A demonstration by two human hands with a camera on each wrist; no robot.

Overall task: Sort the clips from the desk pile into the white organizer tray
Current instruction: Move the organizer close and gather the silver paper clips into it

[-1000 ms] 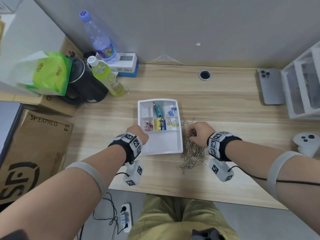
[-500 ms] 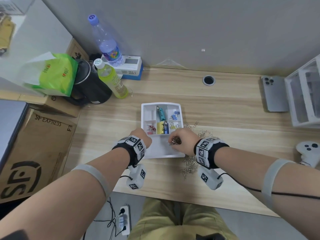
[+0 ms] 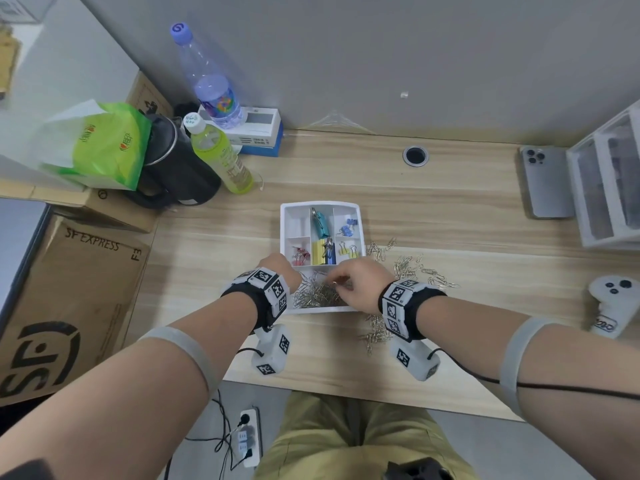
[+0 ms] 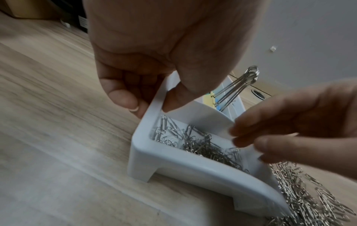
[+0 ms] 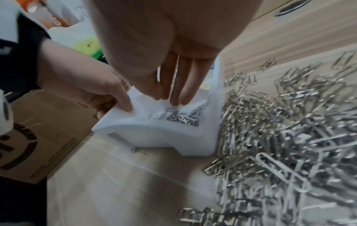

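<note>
So the right hand (image 3: 349, 285) has come off the desk pile (image 5: 289, 137), where it was a second ago, and now hangs over the tray's big near compartment, fingers loosely straight and close together, tips pointing down at the silver paper clips (image 4: 195, 145) lying in there; looks like a batch just got dropped, though I can't tell if anything's still pinched between the tips. That compartment was bare a second ago, so this is real progress, but there's still a big heap on the desk just right of the white organizer tray (image 3: 362, 233). The left hand (image 3: 277, 268) hasn't budged, pinching the tray's left wall between thumb inside and fingers outside to steady it. Counts: one tray, two hands, one loose pile, way too many paper clips to count. The far small compartments hold binder clips (image 3: 320, 221), maybe nine or ten, hard to say exactly.
</note>
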